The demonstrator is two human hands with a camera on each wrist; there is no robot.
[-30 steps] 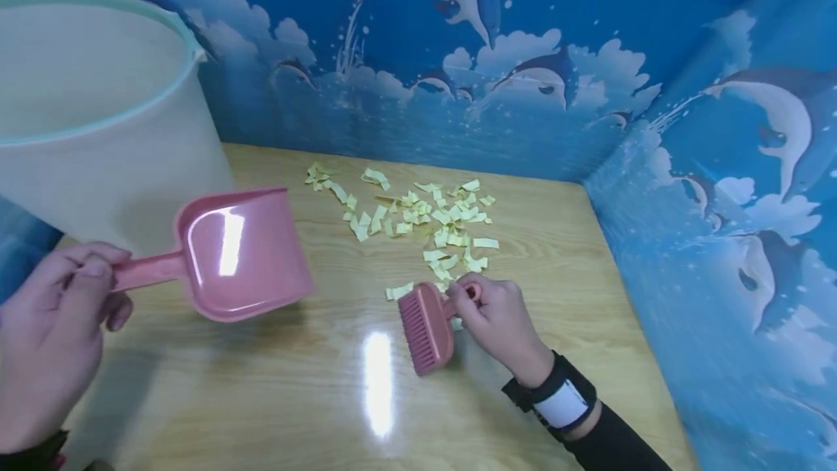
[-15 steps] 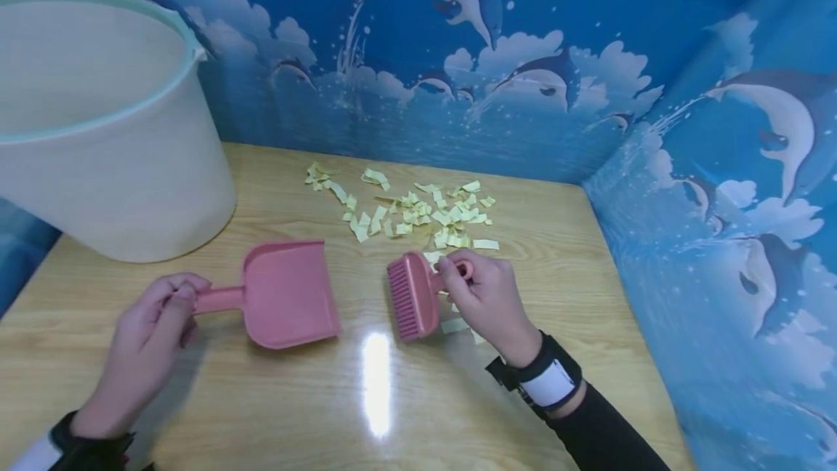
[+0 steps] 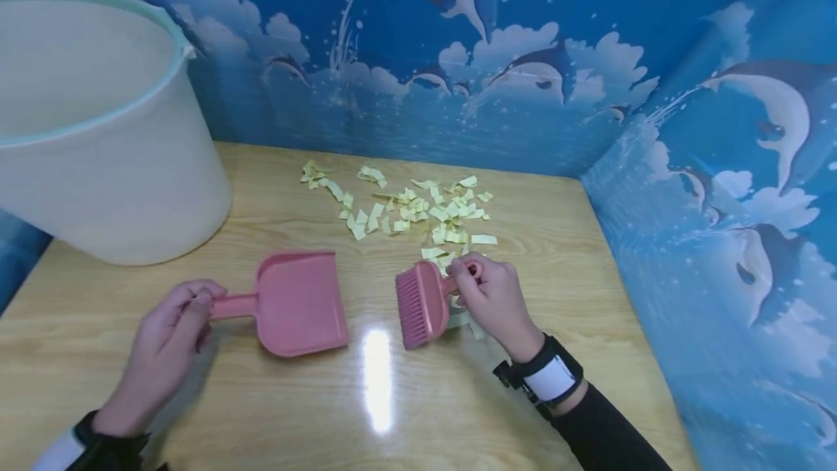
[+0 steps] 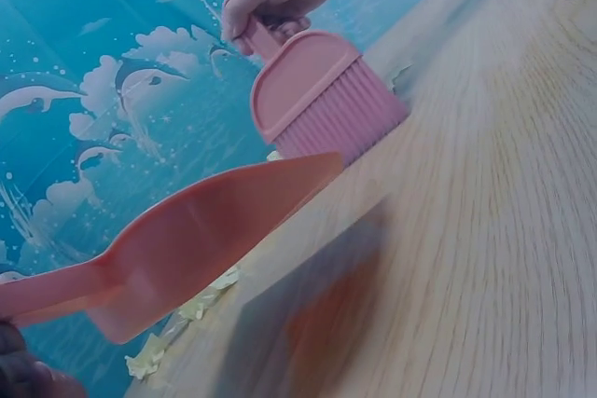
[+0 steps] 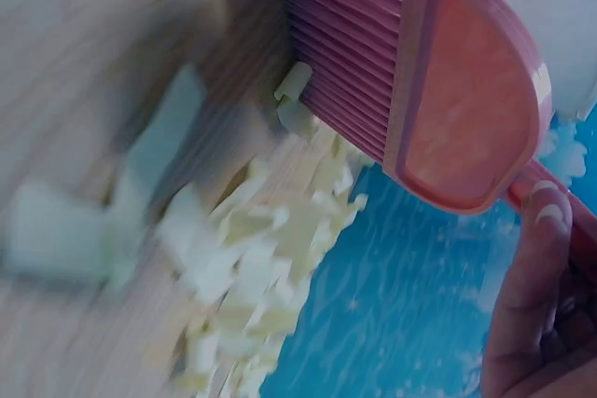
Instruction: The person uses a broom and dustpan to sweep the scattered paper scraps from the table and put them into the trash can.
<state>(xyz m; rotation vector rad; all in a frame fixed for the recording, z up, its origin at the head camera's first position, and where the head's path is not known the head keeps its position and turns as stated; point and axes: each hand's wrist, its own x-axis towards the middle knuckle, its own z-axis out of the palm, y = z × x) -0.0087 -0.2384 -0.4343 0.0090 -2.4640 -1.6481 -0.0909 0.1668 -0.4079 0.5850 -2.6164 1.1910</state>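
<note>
My left hand [image 3: 170, 336] grips the handle of a pink dustpan [image 3: 302, 304], its wide lip facing right. In the left wrist view the dustpan [image 4: 215, 230] is tilted above the wooden table, and its shadow falls below it. My right hand [image 3: 493, 300] pinches the handle of a pink hand brush [image 3: 425, 304], bristles pointing left toward the dustpan, with a gap between the two. Yellow paper scraps [image 3: 451, 213] lie scattered on the table behind the brush. A few scraps [image 5: 289, 100] lie right by the bristles in the right wrist view, some partly hidden by brush and hand.
A large white bin [image 3: 118, 173] with a pale green rim stands at the left back of the wooden table [image 3: 556, 398]. A blue dolphin-print backdrop [image 3: 392, 115] encloses the back and right sides.
My left hand has lowered the dustpan and brought it right, away from the bin and nearer the brush. The brush went up the view a little, then slightly back down.
</note>
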